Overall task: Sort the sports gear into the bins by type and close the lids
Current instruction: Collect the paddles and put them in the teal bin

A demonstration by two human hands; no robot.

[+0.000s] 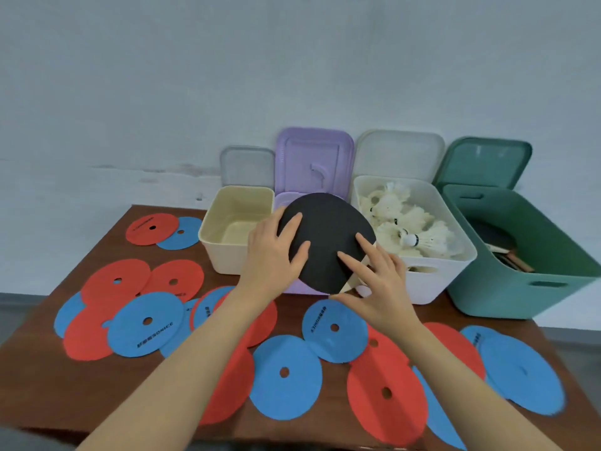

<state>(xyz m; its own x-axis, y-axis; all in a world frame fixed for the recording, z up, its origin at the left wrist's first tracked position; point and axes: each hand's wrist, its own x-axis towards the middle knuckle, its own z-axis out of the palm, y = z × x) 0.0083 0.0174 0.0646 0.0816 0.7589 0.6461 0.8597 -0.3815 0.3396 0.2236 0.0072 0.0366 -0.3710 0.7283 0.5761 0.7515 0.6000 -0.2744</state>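
A black-faced table tennis paddle [325, 236] is held tilted above the purple bin [286, 200], which it mostly hides. My left hand [273, 258] grips the paddle's left edge, fingers spread on the black face. My right hand [374, 284] holds the pale wooden handle [349, 283], thumb beneath and two fingers stretched onto the face. To the left stands a cream bin [211, 236]. A white bin [455, 268] full of shuttlecocks [409, 229] is to the right. The green bin [553, 288] at far right has paddles [497, 239] in it.
Four lids lean against the wall behind the bins: grey [247, 166], purple [313, 157], white [398, 154], green [487, 161]. Several flat red discs [387, 392] and blue discs [286, 375] lie overlapping across the brown table [42, 379] under my forearms.
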